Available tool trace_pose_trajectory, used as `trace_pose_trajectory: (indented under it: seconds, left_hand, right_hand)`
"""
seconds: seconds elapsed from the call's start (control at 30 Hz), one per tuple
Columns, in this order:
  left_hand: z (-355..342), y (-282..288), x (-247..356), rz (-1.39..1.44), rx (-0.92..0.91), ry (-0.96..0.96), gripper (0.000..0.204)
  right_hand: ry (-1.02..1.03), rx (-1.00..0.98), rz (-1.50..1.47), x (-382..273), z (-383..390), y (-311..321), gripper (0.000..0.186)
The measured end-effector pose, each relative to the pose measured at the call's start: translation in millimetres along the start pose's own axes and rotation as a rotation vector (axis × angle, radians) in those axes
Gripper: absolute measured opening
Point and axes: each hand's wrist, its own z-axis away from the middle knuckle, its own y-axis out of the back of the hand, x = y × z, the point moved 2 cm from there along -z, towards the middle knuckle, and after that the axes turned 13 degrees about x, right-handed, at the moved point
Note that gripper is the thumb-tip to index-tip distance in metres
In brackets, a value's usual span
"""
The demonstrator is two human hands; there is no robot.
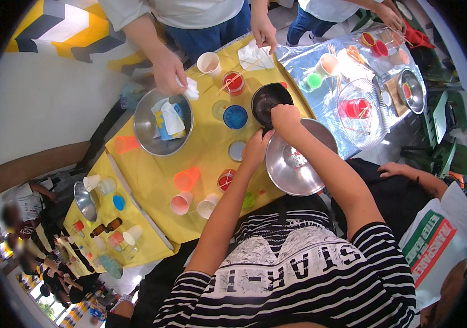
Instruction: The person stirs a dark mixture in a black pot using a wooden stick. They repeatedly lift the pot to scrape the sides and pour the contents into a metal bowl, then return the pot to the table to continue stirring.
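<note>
A small black pan (267, 98) is over the yellow-covered table, its short handle toward me. My left hand (255, 148) is closed around that handle. My right hand (286, 118) is closed at the pan's near right rim; whatever its fingers hold is hidden. Below my right forearm sits a large steel bowl (284, 176) with small white and red bits at its bottom. Left of the pan stand a blue round container (235, 117) and a red cup (233, 83) with sticks across it. A pale round lid (237, 151) lies beside my left hand.
Across the table, a person's hand (169, 71) holds white tissue above another steel bowl (141, 127) containing a tissue pack (170, 121). Orange (187, 179) and white cups (208, 206) stand near my left forearm. A foil-covered table (313, 52) adjoins at right.
</note>
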Motion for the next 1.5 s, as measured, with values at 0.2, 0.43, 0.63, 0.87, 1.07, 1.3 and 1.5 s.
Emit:
trace_pose_trajectory:
  seconds: [0.2,0.43,0.63,0.87,1.07,1.3,1.5]
  left_hand:
    - [-3.6,-5.5,-10.1,0.022,0.003,-0.012,0.048]
    - [-2.6,-2.7,-3.5,-0.056,-0.021,0.002,0.048]
    - [-7.6,-11.0,-20.1,-0.013,0.03,-0.081,0.053]
    - [-10.9,-12.7,-22.7,-0.088,0.008,-0.072,0.057]
    - [-15.0,-15.5,-30.4,-0.042,0.009,-0.102,0.058]
    - [-13.8,-15.4,-29.3,-0.05,0.03,-0.12,0.059]
    - [-11.8,-8.1,-18.1,-0.145,-0.001,-0.078,0.06]
  right_hand:
    - [-0.038,-0.048,-0.038,-2.4,3.2,8.2,0.012]
    - [-0.075,-0.056,-0.026,-1.7,3.1,5.5,0.013]
    - [-0.088,-0.067,-0.054,-6.9,0.6,-6.2,0.013]
    - [-0.087,-0.033,-0.084,-7.1,1.1,3.4,0.013]
    - [-0.129,-0.071,-0.083,-10.4,1.5,4.6,0.012]
    - [-0.135,-0.1,-0.065,-12.6,-2.4,2.9,0.013]
    - [-0.155,-0.101,-0.037,-3.8,-4.9,4.6,0.015]
